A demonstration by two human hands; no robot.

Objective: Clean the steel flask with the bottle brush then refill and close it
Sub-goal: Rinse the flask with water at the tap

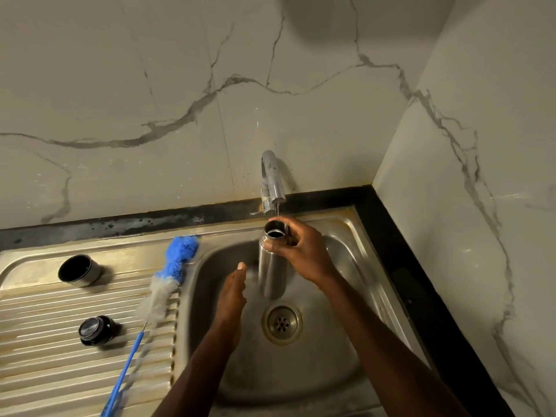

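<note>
1. From my end: the tall brushed-steel flask [272, 266] stands upright over the steel sink basin [349, 254], its open mouth right under the curved chrome tap [272, 179]. A thin trickle drops from the spout toward the mouth.
2. The right hand [301, 251] grips the flask around the neck and shoulder, fingers curled round it from the right side.
3. The left hand [231, 293] is flat, fingers straight and together, holding nothing. It sits just left of the flask body, low in the basin; can't tell if the fingertips actually touch the steel, it's motion-blurred there.
4. The long bottle brush with blue and white bristles and a blue handle [162, 293] lies on the ribbed steel draining board [45, 341] of the worktop, well left of both hands. The handle end is cut off at the bottom edge.
5. Also on the board: a dark steel cup-shaped lid [79, 270] lying on its side, and a black round stopper with a shiny top [96, 330].
6. The flask's bottom hides part of the basin just above the round drain [282, 322].
</note>
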